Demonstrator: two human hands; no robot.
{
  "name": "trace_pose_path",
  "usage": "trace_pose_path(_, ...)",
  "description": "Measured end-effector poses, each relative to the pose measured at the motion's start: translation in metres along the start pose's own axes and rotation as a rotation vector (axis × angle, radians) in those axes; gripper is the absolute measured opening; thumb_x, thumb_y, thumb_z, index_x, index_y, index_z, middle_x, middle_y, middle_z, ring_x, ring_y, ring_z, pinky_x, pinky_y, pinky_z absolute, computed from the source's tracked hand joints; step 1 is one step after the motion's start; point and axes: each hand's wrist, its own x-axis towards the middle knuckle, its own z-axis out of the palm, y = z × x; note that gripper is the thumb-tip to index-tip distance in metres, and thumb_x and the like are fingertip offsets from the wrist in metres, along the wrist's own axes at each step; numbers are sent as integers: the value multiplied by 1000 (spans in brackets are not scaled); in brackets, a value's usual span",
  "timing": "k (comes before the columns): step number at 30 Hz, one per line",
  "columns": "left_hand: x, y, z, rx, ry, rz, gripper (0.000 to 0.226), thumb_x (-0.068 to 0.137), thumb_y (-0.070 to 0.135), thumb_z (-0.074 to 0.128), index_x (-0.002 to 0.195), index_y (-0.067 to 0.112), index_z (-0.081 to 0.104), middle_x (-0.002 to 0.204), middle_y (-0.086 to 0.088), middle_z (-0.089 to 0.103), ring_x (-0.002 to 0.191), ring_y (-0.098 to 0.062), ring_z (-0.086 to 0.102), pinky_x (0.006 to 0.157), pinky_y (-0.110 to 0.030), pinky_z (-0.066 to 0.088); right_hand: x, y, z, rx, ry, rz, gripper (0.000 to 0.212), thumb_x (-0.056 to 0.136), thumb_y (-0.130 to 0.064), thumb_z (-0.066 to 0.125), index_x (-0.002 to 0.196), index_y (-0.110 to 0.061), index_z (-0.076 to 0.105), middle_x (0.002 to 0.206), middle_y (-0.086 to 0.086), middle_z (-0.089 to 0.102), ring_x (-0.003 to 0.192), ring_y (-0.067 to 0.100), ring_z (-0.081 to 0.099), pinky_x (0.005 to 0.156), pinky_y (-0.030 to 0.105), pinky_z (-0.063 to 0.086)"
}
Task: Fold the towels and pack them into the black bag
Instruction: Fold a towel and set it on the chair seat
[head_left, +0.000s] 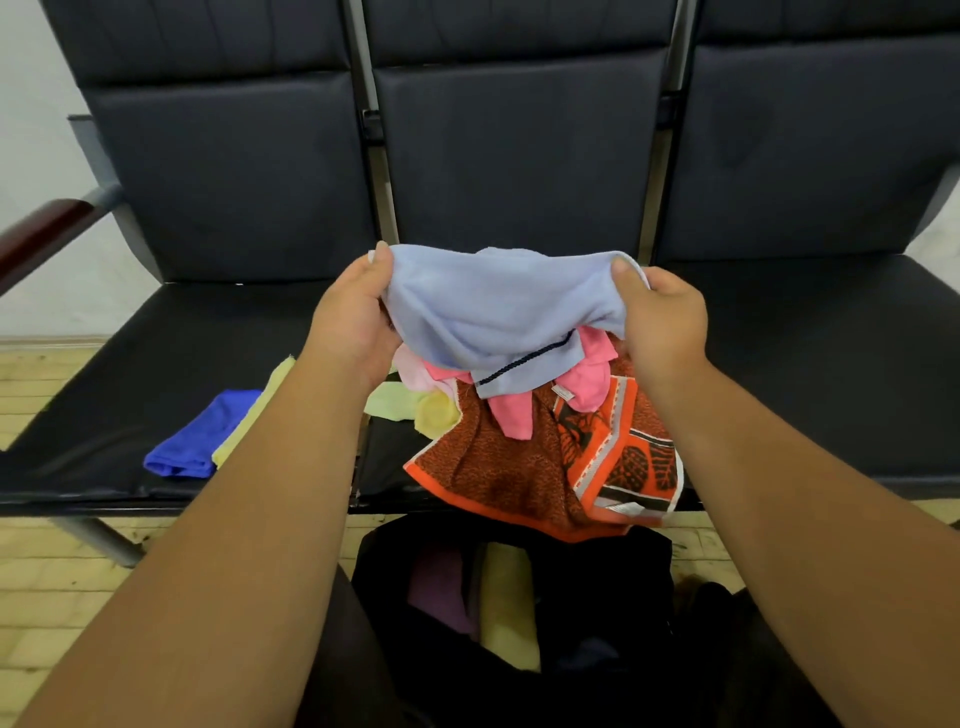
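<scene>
**Q:** What is the task status, reading from the left?

**A:** Toward the left of the bench seat (810, 364), near its front edge, a blue towel (202, 436) and a yellow towel (254, 410) are lying in contact. Both are bunched and neither is looking squarely folded. At the middle of the front edge a heap is waiting: a pale green towel (392, 400), a pink towel (592, 374) and an orange patterned towel (519, 478). The orange one is overhanging the edge. Below that edge the black bag (597, 571) is standing open. A purple towel (441, 587) and a pale yellow towel (506, 597) are sitting side by side inside it. Judgement: two towels are packed and at least six are remaining, so the task is looking less than half done.

**Q:** What are the hand pose and grip?

**A:** Both forearms are reaching forward above the bag. The left hand (353, 317) is pinching the upper left corner of the light blue towel (493, 317), with the thumb on top and the fingers curling behind the cloth. The right hand (665, 322) is pinching the upper right corner in the same way. The towel is hanging between the hands above the heap, and its lower hem is draping onto the pink towel. Judgement: a fold is about to begin.
</scene>
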Motion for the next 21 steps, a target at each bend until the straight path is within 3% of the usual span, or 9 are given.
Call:
trace_pose_path(2, -6, 3, -1, 86, 27, 18, 33, 106, 36, 66, 128, 12, 72, 121, -7, 79, 117, -26, 75, 101, -45, 60, -7, -9, -3, 21, 10, -2, 31, 104, -36, 64, 99, -8, 76, 92, 21, 73, 76, 24, 68, 66, 39, 57)
trace_pose_path(6, -25, 16, 0, 199, 67, 79, 25, 107, 34, 66, 119, 15, 77, 111, -3, 81, 108, -22, 77, 93, -39, 64, -19, -36, -17, -18, 6, -43, 24, 110, -29, 51, 111, -22, 74, 102, 4, 76, 98, 22, 73, 85, 40, 62)
trace_pose_path(9, -42, 36, 4, 223, 67, 121, 25, 106, 34, 67, 118, 15, 78, 111, -4, 81, 110, -27, 77, 91, -40, 65, -29, -61, -29, -3, 36, -113, 24, 110, -30, 51, 114, -25, 74, 105, -2, 76, 98, 15, 73, 87, 38, 63)
trace_pose_path(12, -57, 64, 12, 220, 62, 168, 26, 106, 35, 66, 116, 15, 79, 112, -6, 81, 112, -29, 76, 99, -48, 62, -38, -91, -37, 76, 49, -144, 18, 107, -35, 59, 105, -32, 77, 100, -4, 77, 94, 14, 76, 84, 37, 66)
trace_pose_path(16, -80, 104, 27, 148, 96, 217, 20, 105, 34, 69, 110, 17, 78, 104, -1, 82, 110, -24, 77, 99, -46, 62, -50, -140, -44, 219, 76, -164, 19, 103, -32, 70, 86, -39, 73, 96, -5, 75, 98, 18, 75, 79, 32, 67)
trace_pose_path(21, -104, 156, 45, 121, 90, 287, 17, 103, 38, 71, 111, 25, 78, 100, 7, 82, 108, -18, 76, 96, -42, 64, -59, -202, -54, 241, 117, -252, 15, 105, -35, 67, 93, -41, 74, 97, -13, 73, 96, 12, 71, 73, 27, 65)
